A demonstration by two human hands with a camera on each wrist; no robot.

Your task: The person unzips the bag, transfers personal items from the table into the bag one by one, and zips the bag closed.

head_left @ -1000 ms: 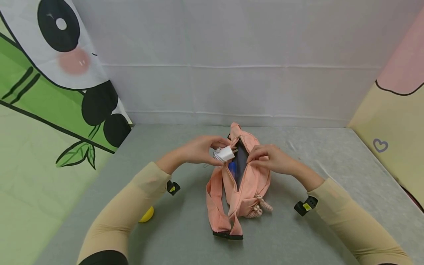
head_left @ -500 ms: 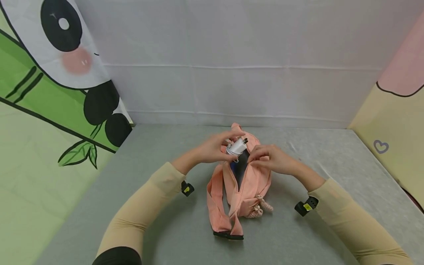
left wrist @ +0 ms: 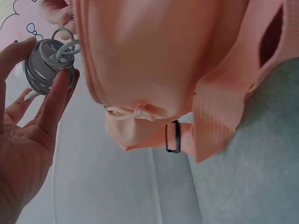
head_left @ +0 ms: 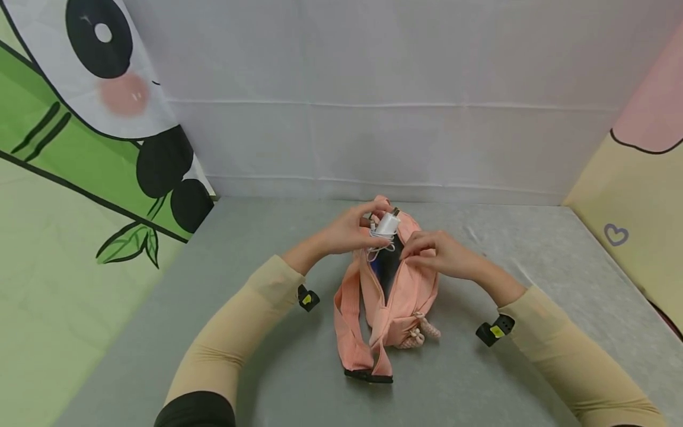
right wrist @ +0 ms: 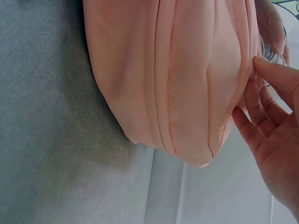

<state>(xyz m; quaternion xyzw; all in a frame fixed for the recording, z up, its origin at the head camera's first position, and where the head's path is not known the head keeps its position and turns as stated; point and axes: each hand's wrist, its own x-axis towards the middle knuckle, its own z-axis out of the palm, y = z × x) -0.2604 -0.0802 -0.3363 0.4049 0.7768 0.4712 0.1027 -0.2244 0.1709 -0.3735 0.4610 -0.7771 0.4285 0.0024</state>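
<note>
A pink bag (head_left: 421,290) lies on the table with its zipped opening spread, showing a dark lining (head_left: 388,273) and a bit of something blue inside. Above that opening my left hand (head_left: 354,230) holds a white charger (head_left: 388,225) between thumb and fingers, its prongs pointing up and away. White cable is wound around the charger (left wrist: 44,70), and a loop hangs loose below. My right hand (head_left: 440,254) pinches the right edge of the opening; in the right wrist view its thumb and fingers (right wrist: 266,105) grip the zipper edge.
The bag's strap (head_left: 349,332) with a black buckle (head_left: 368,376) trails toward me over the grey table (head_left: 288,373). Knotted cords (head_left: 418,333) hang at the bag's near right. A pale cloth wall (head_left: 373,136) stands behind, with printed panels at both sides.
My left hand has carried the charger rightward and slightly up, from the bag's left edge to over the opening. The charger's prongs now point more upward. The right hand keeps its hold.
</note>
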